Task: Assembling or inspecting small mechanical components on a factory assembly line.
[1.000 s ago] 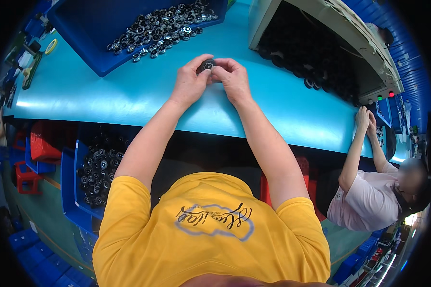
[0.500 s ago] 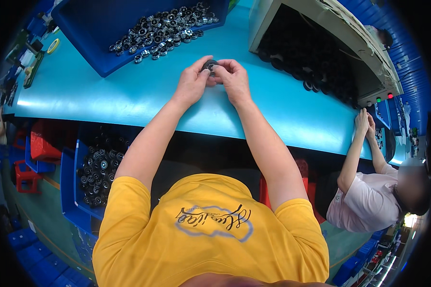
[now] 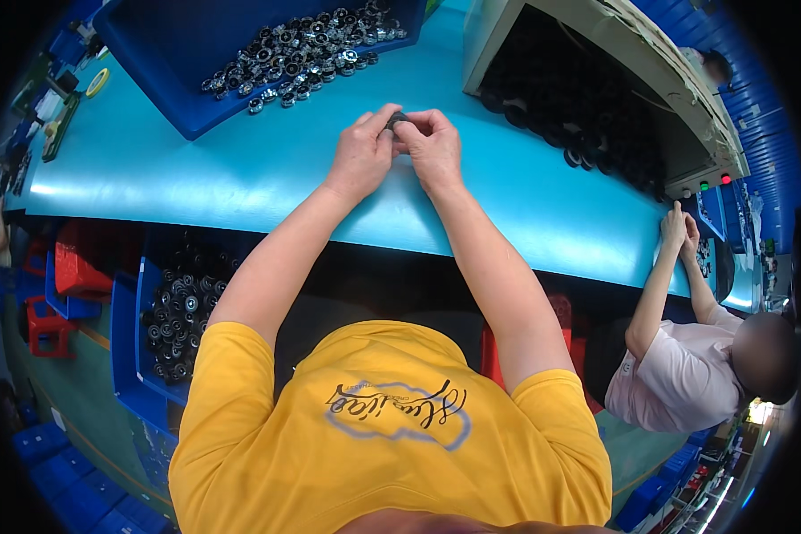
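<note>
Both hands meet over the blue-green table, pinching a small dark round part (image 3: 398, 118) between them. My left hand (image 3: 362, 157) grips it from the left, thumb and fingers closed. From the other side my right hand (image 3: 434, 153) holds it too, with the thumb pressed on its near face. Fingers cover most of the part. Beyond my left hand, a blue bin (image 3: 156, 76) tipped towards me has many shiny silver-and-black round parts (image 3: 304, 55) in it and spilling from its mouth.
A pale open-fronted box (image 3: 494, 44) full of black rings (image 3: 574, 158) stands at the right. Below the table's left edge, a blue crate (image 3: 126, 343) holds dark wheel-like parts (image 3: 190, 304). A co-worker's hands (image 3: 679, 230) are at the table's right end. Yellow tape (image 3: 98, 83) lies far left.
The dark part has turned between my fingers, showing less of its round face. My left hand has rolled slightly and moved a little to the right.
</note>
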{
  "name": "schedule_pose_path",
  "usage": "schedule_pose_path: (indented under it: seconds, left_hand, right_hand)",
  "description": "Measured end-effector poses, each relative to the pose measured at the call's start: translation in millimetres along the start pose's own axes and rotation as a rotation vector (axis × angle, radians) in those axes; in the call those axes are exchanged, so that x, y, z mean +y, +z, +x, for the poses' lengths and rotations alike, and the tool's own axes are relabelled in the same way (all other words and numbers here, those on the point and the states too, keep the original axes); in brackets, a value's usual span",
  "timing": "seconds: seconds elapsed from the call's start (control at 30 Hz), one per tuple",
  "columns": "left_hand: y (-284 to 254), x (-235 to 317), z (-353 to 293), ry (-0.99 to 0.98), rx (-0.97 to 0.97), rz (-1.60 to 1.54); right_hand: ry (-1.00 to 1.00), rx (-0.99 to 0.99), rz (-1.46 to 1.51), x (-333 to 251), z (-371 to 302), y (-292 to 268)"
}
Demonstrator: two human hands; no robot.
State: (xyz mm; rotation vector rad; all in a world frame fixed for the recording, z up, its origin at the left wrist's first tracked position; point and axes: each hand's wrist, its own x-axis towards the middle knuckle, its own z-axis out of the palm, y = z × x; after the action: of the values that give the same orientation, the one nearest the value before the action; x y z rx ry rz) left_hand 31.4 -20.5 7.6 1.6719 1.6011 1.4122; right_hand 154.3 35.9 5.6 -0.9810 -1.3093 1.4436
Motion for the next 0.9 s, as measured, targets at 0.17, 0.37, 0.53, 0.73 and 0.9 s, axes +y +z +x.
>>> schedule_pose_path:
  seconds: [0.17,0.37,0.53,0.73,0.9]
  left_hand:
    - [0,4,1,-0.097,-0.004,-0.318]
    - [-2,6,-1,-0.113,-0.037,-0.223]
    - [-1,3,-1,-0.128,-0.015,-0.200]
    - [3,6,-3,0.041,0.053,0.111]
    - [5,-4,1,0.039,0.070,0.048]
  right_hand:
    - [-0.012,-0.076,-0.007,-12,-3,0]
    - [-0.008,-0.069,-0.055,-6,1,0]
    - [-0.028,-0.042,-0.035,-5,-1,3]
    - [-0.023,-0.024,-0.024,-10,-7,4]
    - [0.042,-0.096,0.124,-7,-3,0]
